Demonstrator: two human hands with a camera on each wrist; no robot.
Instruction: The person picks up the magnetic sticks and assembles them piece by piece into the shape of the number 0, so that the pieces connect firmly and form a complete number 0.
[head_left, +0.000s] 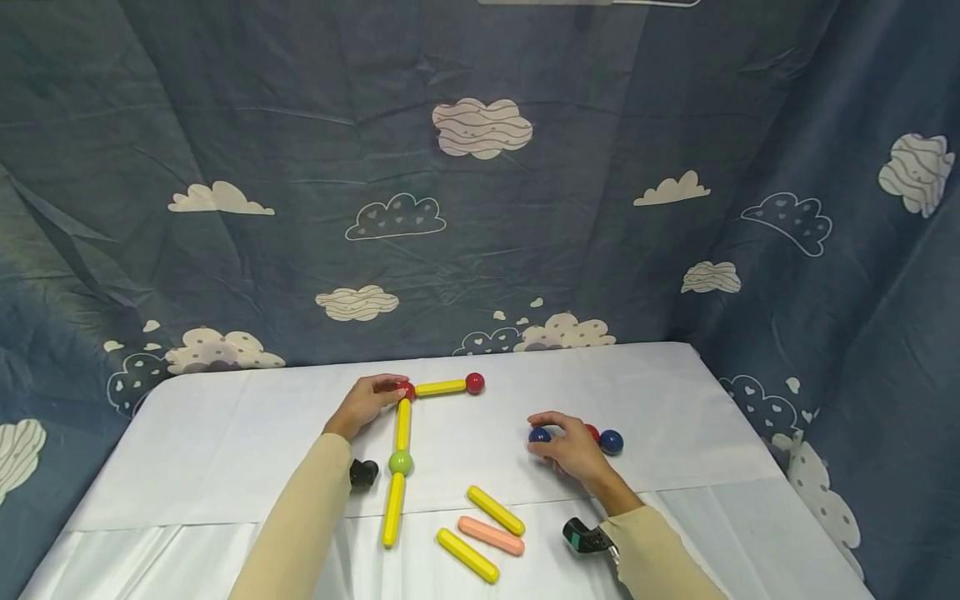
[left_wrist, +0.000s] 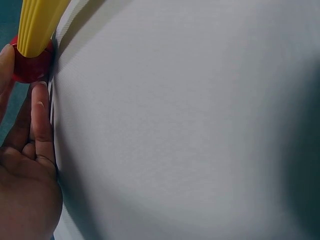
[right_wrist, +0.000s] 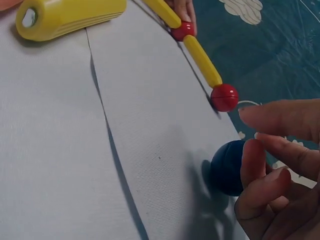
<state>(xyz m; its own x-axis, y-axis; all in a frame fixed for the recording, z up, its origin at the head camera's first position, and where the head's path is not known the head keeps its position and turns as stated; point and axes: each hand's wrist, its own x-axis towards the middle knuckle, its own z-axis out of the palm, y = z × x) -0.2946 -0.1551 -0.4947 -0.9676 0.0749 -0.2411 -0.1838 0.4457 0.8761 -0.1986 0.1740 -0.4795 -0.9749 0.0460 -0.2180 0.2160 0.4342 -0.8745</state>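
Note:
My left hand (head_left: 367,402) pinches a red ball (left_wrist: 33,66) at a corner of a stick-and-ball chain. From that ball one yellow stick (head_left: 441,388) runs right to a second red ball (head_left: 475,383). Another yellow stick (head_left: 403,423) comes toward me to a green ball (head_left: 401,462), with a further yellow stick (head_left: 393,510) below it. My right hand (head_left: 573,450) has its fingers curled about a blue ball (right_wrist: 229,167), low over the table; its index finger stands apart from the ball. Behind that hand are a partly hidden red ball (head_left: 592,432) and another blue ball (head_left: 611,442).
Two loose yellow sticks (head_left: 497,510) and a salmon stick (head_left: 491,535) between them lie on the white-covered table (head_left: 255,450) near the front. A dark blue cloud-patterned curtain (head_left: 300,275) hangs behind and to the right. Black wrist devices (head_left: 585,536) show beside the sleeves.

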